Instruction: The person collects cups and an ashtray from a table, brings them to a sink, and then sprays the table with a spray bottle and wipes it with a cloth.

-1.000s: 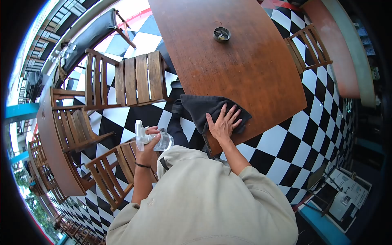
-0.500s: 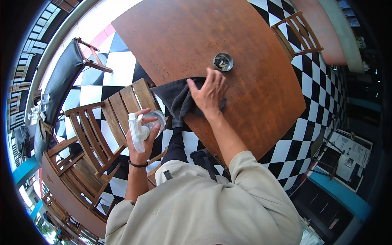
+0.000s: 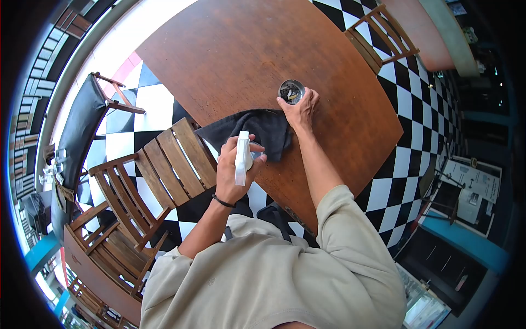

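Observation:
My right hand (image 3: 300, 111) is closed around the near side of a round ashtray (image 3: 291, 91) with cigarette butts inside, on the brown wooden table (image 3: 339, 131). In my left hand (image 3: 233, 170) is a spray bottle with a white trigger head (image 3: 242, 159); its clear body is mostly hidden below the head and fingers. The bottle is above the table's near edge, over a dark cloth (image 3: 257, 123). That cloth lies crumpled on the table, left of my right wrist.
A slatted wooden chair (image 3: 174, 159) stands at the table's left edge, and another wooden chair (image 3: 383, 35) is at the far right. A black padded bench (image 3: 82, 123) is farther left. Checkered floor tiles (image 3: 390, 203) surround the table.
My right hand has left the cloth and taken hold of the ashtray. My left hand has moved right with the spray bottle, over the cloth, which now lies flatter.

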Motion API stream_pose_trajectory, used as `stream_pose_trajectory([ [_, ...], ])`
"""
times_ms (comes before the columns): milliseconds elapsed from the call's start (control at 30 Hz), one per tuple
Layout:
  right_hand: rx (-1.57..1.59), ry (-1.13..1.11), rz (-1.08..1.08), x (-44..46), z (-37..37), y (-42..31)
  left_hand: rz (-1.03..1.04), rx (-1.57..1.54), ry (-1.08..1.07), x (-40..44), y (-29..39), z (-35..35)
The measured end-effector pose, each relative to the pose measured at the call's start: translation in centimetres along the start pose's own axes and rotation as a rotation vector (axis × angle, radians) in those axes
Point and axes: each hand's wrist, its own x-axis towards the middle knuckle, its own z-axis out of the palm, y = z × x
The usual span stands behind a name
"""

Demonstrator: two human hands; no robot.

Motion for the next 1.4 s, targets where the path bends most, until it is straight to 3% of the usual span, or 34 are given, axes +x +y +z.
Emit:
stream_pose_trajectory([
  [67, 0.036, 0.059, -0.009, -2.1, -3.5, 1.8, -0.003, 0.011, -0.047, -0.7, 0.4, 2.0],
  [200, -0.094, 0.093, 0.179, -9.8, -14.0, 7.1, 0.087, 0.059, -0.113, -1.8, -0.5, 8.2],
  [300, -0.058, 0.145, 0.207, -18.1, -21.5, 14.4, 0.143, -0.014, -0.104, -3.2, -3.3, 13.0],
  [467, -0.233, 0.193, 0.437, -34.3, -32.0, 27.7, 0.265, 0.012, -0.033, -6.4, -5.4, 18.9],
  [533, -0.253, 0.194, 0.559, -40.6, -35.8, 32.5, 0.177, -0.032, 0.003, -7.1, -5.8, 19.7],
  [633, -0.302, 0.164, 0.772, -48.4, -41.0, 38.3, 0.202, -0.056, 0.054, -6.7, -7.0, 20.4],
  [667, -0.383, 0.18, 0.813, -50.5, -42.4, 39.7, 0.107, -0.1, 0.048, -7.2, -6.0, 20.6],
  [733, -0.345, 0.233, 0.882, -54.0, -45.0, 42.4, 0.165, -0.111, 0.048, -7.0, -7.9, 19.0],
  [767, -0.323, 0.267, 0.906, -55.4, -46.0, 43.5, 0.043, -0.033, -0.017, -6.1, -10.7, 16.0],
  [867, -0.273, 0.348, 0.954, -57.4, -47.7, 47.4, -0.012, 0.003, 0.284, -14.6, -8.2, 17.0],
  [900, -0.281, 0.36, 0.954, -57.6, -47.8, 48.6, -0.171, -0.246, 0.414, -14.9, -12.6, 14.2],
  [967, -0.225, 0.396, 1.012, -57.0, -47.3, 51.6, -0.446, -0.105, 0.482, -18.4, -15.8, 16.1],
  [1067, -0.148, 0.431, 0.953, -54.0, -47.8, 56.1, -0.899, 0.235, 0.092, -20.9, -18.0, 27.6],
  [1167, -0.109, 0.428, 0.859, -49.7, -49.5, 62.3, -1.056, 0.482, -0.43, -20.8, -18.8, 42.0],
  [1300, -0.129, 0.483, 0.755, -44.5, -54.2, 72.7, -0.97, 0.817, -0.946, -16.6, -16.9, 60.3],
  [1367, -0.128, 0.467, 0.815, -42.2, -58.3, 77.4, -0.844, 0.962, -1.178, -13.7, -14.8, 69.5],
  [1400, -0.104, 0.452, 0.871, -41.5, -60.2, 79.9, -0.686, 1.037, -1.364, -11.8, -13.7, 73.9],
])
